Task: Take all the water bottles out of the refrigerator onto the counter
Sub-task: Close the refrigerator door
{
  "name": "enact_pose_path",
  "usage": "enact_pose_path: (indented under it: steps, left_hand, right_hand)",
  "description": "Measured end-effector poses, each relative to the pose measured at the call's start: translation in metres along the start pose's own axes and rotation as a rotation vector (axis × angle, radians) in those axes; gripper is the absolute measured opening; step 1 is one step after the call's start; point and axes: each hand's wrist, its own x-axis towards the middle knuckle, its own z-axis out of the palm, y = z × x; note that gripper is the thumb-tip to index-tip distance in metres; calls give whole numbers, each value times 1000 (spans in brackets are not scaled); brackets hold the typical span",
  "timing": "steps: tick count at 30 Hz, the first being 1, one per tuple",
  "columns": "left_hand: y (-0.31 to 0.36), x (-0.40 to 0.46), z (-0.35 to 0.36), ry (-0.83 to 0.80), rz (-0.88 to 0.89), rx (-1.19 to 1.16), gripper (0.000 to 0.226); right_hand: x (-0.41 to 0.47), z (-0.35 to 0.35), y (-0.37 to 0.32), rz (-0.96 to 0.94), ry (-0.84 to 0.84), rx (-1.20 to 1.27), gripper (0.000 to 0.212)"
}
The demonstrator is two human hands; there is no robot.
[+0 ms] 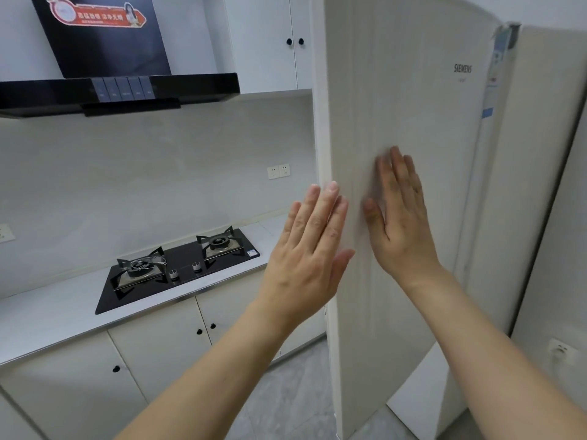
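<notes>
Fridge door (409, 122), cream w/ fine vertical ribbing, stands swung out toward you and fills the centre-right of the head view; its outer face is toward you, so you can't see the fridge interior or any water bottles. Brand lettering sits near the door's upper right, and a label strip runs down the fridge body (521, 185) just beyond the hinge side.

Your right hand (397, 214) lies flat on the door face, fingers straight and close together, thumb spread to the left; the fingertips are blurred. Your left hand (311, 249) is at the door's free left edge, fingers straight and slightly apart, tips overlapping the edge; contact can't be told for sure. Neither hand holds anything.

Left of the door: counter (47, 312), pale, carrying a black two-burner gas hob (178, 268) w/ two knobs. Range hood (117, 90) hangs above it. Twin wall sockets (278, 171) sit on the backsplash near the door edge. Base cabinets (158, 344) w/ black knobs run under the counter; wall cabinets (270, 42) above.
</notes>
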Motion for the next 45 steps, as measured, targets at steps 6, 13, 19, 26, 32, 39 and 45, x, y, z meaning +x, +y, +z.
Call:
enact_pose_path:
  steps: [6,13,19,26,32,39,45]
  left_hand:
    - [-2,2,13,9,2,26,56]
    - [-9,3,21,28,-44,-39,52]
    - [-29,3,27,-14,-64,-6,50]
    - [-64,5,46,-20,-106,26,52]
    - [-94,9,71,-8,-140,-15,51]
    - [-137,14,103,28,-137,-38,48]
    - [-171,20,131,42,-131,-59,49]
  right_hand:
    - [1,4,14,6,-67,1,59]
    - [16,15,22,-28,-102,-22,60]
    - [31,35,26,-55,-104,-19,59]
    - [48,73,33,-121,-85,-56,59]
    - [68,108,41,-171,-30,-127,59]
    - [85,150,55,-209,40,-248,59]
    - [100,180,66,-219,78,-319,57]
